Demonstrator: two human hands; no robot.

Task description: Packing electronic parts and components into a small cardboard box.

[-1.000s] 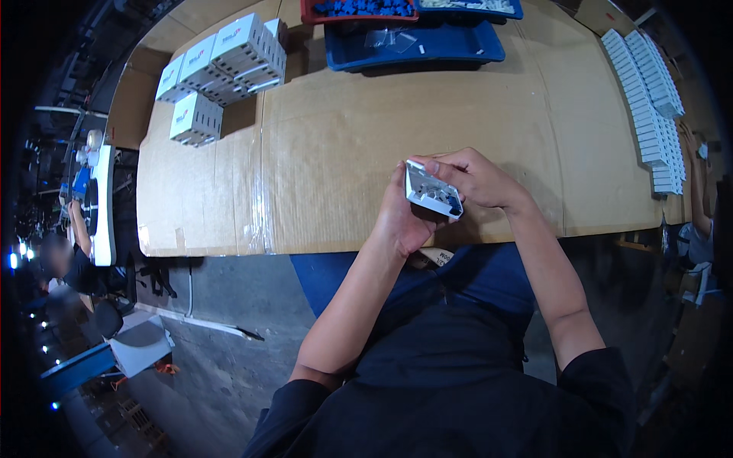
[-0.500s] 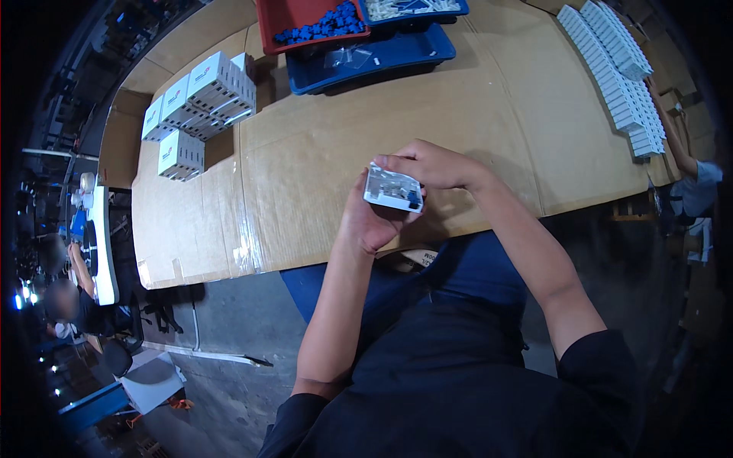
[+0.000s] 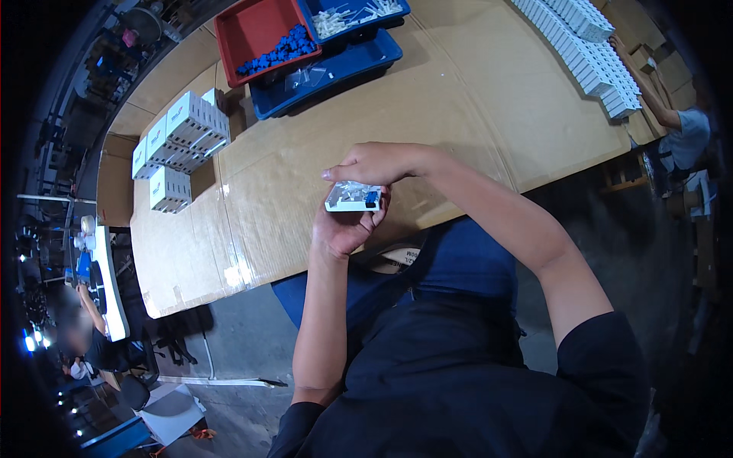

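A shallow white plastic case [image 3: 347, 206] lies across the palm and curled fingers of my left hand [image 3: 342, 233], just above the near part of the table. Through its top, which looks clear and shiny, small pale parts show. A small blue piece [image 3: 372, 198] sits at its right corner. My right hand [image 3: 374, 162] reaches over from the far side and grips the case's far edge, thumb pointing left along it. Most of the right fingers are hidden behind the case and the hand itself.
A red bin [image 3: 258, 27] holding blue parts [image 3: 279, 52] and a blue bin [image 3: 347, 38] of white sticks sit above a lower blue bin [image 3: 275, 107]. White boxes [image 3: 183, 126] are stacked at left. White pieces [image 3: 576, 65] line the far right. People work on both sides.
My view has turned, so the table and bins appear shifted left. The case is tipped so its near side faces me more, and my right thumb now stretches along its far edge.
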